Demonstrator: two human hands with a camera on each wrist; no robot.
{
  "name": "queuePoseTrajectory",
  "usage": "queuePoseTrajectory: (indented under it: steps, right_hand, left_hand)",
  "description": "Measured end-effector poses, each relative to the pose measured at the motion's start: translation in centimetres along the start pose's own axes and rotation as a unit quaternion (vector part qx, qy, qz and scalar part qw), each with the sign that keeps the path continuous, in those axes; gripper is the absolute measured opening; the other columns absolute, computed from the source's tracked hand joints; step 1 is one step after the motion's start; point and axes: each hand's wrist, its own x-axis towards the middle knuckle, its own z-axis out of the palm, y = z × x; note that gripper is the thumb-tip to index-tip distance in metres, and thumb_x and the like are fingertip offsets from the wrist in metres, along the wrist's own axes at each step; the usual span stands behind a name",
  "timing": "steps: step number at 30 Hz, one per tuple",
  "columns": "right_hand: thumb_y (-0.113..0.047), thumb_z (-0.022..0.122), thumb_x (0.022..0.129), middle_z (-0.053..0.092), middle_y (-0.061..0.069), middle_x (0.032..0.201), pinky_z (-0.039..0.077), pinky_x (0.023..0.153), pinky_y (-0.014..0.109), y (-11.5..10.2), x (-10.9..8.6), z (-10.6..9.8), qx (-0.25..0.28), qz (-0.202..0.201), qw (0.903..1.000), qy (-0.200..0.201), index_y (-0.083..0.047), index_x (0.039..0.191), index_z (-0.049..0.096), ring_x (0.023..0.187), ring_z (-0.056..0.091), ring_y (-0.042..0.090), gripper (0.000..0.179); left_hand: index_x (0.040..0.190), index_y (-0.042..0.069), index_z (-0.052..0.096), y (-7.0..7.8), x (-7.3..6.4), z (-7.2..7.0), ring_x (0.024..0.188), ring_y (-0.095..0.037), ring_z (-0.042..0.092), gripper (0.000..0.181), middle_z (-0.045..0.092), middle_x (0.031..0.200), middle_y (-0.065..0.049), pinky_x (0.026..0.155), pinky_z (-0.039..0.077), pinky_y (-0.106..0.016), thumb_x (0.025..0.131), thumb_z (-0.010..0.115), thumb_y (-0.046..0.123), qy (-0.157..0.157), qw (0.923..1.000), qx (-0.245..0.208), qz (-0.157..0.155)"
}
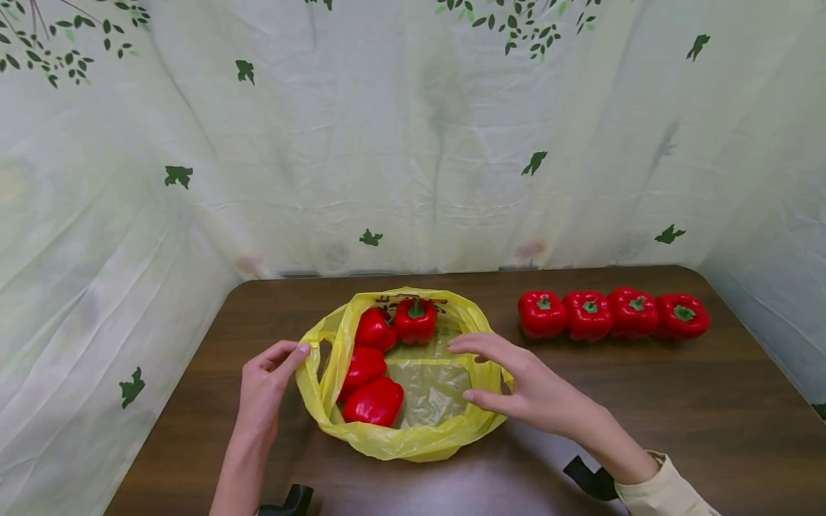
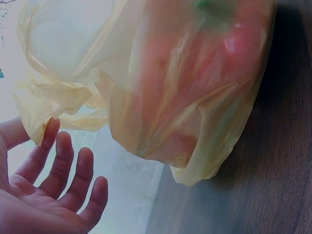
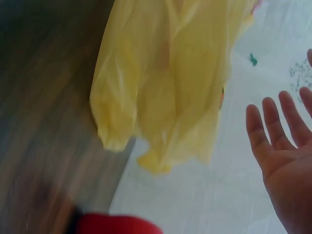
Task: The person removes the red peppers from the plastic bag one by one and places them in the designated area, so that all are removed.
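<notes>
A yellow plastic bag [image 1: 413,446] stands open on the table with several red bell peppers [image 1: 373,403] inside, mostly along its left and back. My left hand [image 1: 266,380] pinches the bag's left handle between thumb and forefinger; in the left wrist view the other fingers [image 2: 80,178] spread loosely below it. Over the bag's right rim hovers my right hand [image 1: 516,380], thumb and fingers apart, holding nothing. The right wrist view shows that hand [image 3: 287,151] with its fingers extended, beside the bag [image 3: 161,97].
Several more red bell peppers [image 1: 589,315] form a row at the table's back right. The brown table [image 1: 645,401] meets a pale curtain [image 1: 413,179] with leaf prints behind it. Dark straps [image 1: 590,479] sit at both wrists.
</notes>
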Motion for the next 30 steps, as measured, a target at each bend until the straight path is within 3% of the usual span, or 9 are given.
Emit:
queuePoseTrajectory:
  steps: [13,22,30]
  right_hand:
    - [-0.015,0.069,0.093,0.051,-0.008,0.139,0.041,0.103,0.036,-0.3,2.6,4.1,0.015,-0.01,0.9977,-0.065,-0.024,0.14,0.05,0.128,0.046,0.013,0.051]
    - [-0.024,0.067,0.095,0.049,-0.013,0.141,0.037,0.106,0.035,0.1,4.6,6.2,0.013,0.041,0.9899,-0.135,-0.021,0.139,0.053,0.131,0.042,0.008,0.046]
    - [-0.019,0.069,0.093,0.052,-0.011,0.138,0.038,0.104,0.03,1.0,6.1,7.5,-0.008,0.041,0.9826,-0.181,-0.021,0.138,0.054,0.129,0.045,0.008,0.047]
  left_hand:
    - [0.105,-0.003,0.069,-0.1,0.1,0.0,0.092,-0.022,0.052,0.035,0.065,0.091,-0.001,0.084,0.042,-0.029,0.093,0.069,0.031,0.003,0.9999,-0.001,0.013]
    - [0.105,-0.001,0.07,0.0,0.1,0.0,0.093,-0.022,0.052,0.035,0.065,0.092,0.0,0.086,0.041,-0.029,0.093,0.069,0.032,0.002,1.0,0.005,0.005]
    - [0.105,-0.002,0.069,0.0,0.1,0.0,0.093,-0.022,0.051,0.036,0.065,0.092,-0.001,0.087,0.039,-0.031,0.093,0.069,0.032,0.0,1.0,0.001,0.006]
